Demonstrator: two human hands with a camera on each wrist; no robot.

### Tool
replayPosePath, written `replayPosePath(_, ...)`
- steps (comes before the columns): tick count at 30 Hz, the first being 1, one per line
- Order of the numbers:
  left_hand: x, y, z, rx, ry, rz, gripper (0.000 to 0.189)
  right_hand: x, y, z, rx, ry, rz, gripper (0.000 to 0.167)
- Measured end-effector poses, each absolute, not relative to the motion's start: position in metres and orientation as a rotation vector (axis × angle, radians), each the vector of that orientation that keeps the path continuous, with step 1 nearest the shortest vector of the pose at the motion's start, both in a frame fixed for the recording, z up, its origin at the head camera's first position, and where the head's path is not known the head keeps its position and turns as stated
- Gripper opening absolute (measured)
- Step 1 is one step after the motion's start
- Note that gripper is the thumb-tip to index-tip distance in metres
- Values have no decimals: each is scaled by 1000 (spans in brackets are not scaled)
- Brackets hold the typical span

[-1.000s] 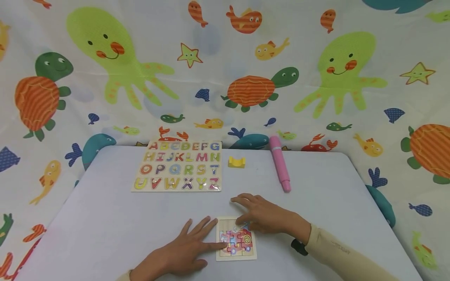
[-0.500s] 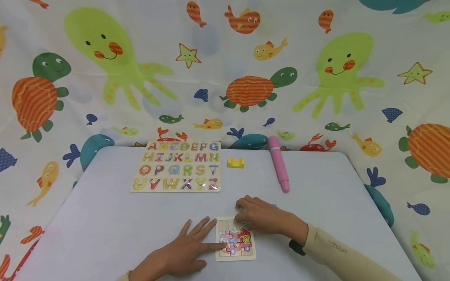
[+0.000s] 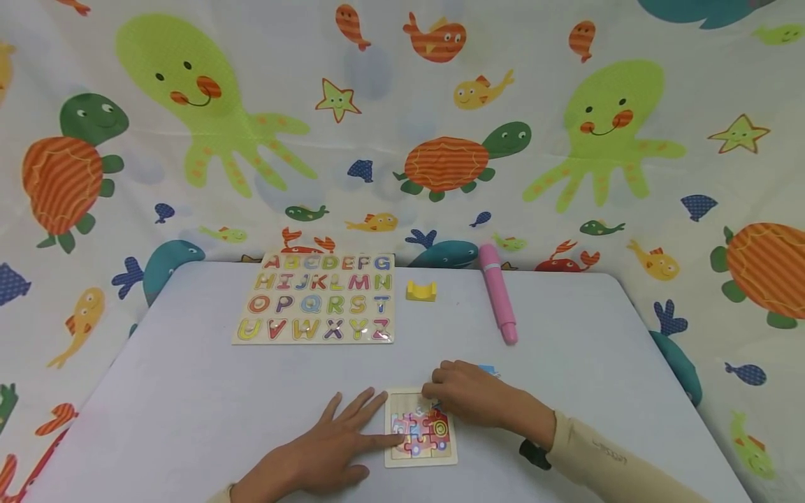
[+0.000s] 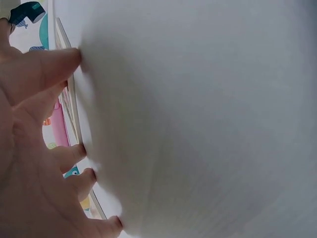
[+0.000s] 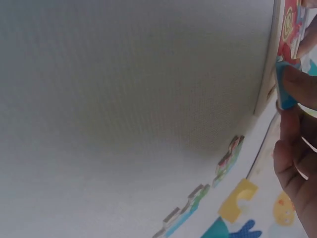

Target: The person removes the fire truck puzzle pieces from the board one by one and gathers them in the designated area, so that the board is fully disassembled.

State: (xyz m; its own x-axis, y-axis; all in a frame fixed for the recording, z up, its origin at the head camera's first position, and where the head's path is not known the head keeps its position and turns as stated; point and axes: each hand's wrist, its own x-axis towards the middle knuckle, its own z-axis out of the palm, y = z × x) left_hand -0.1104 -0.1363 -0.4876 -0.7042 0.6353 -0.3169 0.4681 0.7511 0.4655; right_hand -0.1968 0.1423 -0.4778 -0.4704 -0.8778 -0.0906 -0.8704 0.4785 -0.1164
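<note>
A small wooden jigsaw tray lies near the front of the table, with a red and pink car picture partly filled in. My left hand is spread flat at its left, the index fingertip resting on the puzzle's left side. At the tray's upper right corner, my right hand pinches a blue puzzle piece between thumb and fingers. That piece stands tilted against the tray's corner in the right wrist view, next to the red pieces. From above, the right hand mostly hides it.
Loose puzzle pieces lie beyond the right hand; one blue piece shows past it. Farther back are an alphabet board, a yellow notched block and a pink marker-shaped tube. A sea-animal curtain hangs behind.
My right hand's fingers have curled in, and the hand has shifted slightly right and toward me at the tray's corner. A loose blue piece behind it has come into view. The left hand stays put.
</note>
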Motion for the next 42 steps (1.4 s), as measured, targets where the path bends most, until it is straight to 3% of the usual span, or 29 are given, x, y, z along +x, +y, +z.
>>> replayPosePath(13,-111,-137,-490,845,2496,490,65,-205,176,-468,-1043,2446,-885,15)
replayPosePath(25,-110,-139,-489,843,2502,501,66,-239,258,-456,-822,2531,-786,24)
replayPosePath(42,-110,-135,-489,854,2490,498,66,-220,246,-481,-529,2853,-586,16)
